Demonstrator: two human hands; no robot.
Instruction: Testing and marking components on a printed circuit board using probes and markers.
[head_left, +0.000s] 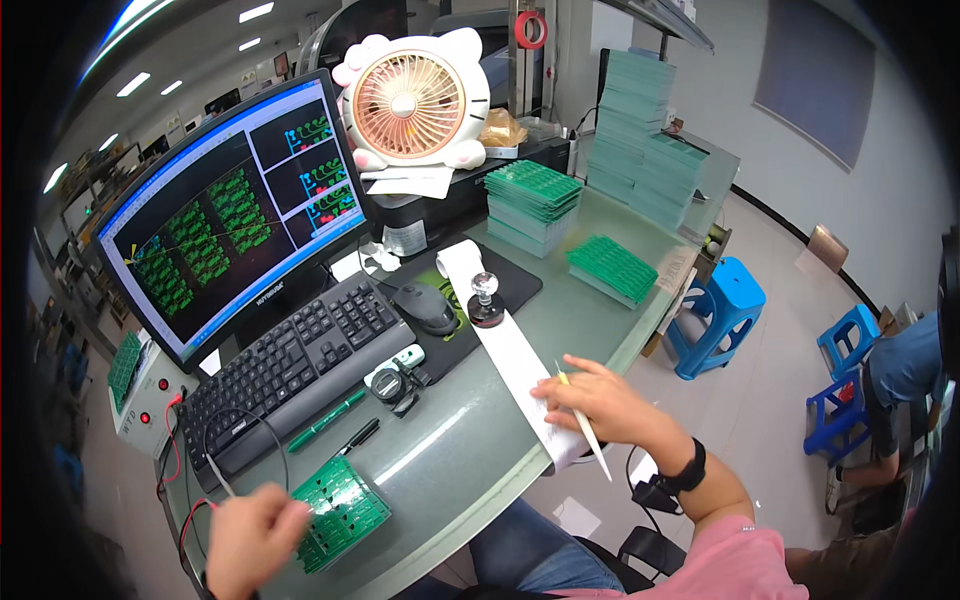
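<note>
My left hand [255,540] is closed and a little blurred at the lower left. A thin grey probe [222,478] on a looping cable sticks up from its fingers. Close beside that hand lies a small stack of green circuit boards [345,510] at the table's near edge. My right hand [605,400] is over the front of a long white paper strip [520,375]. Its fingers close around a slim cream pen-like stick [590,438], whose tapered end points toward me. A round stamp with a clear knob [485,298] stands on the strip farther back.
A monitor [230,210], keyboard [290,370] and mouse [425,308] fill the left and middle. Board stacks [535,205] and a pink-and-white fan [408,100] stand behind. A white box with red plugs [150,400] is at left. Blue stools [720,315] and another person [900,380] are at right.
</note>
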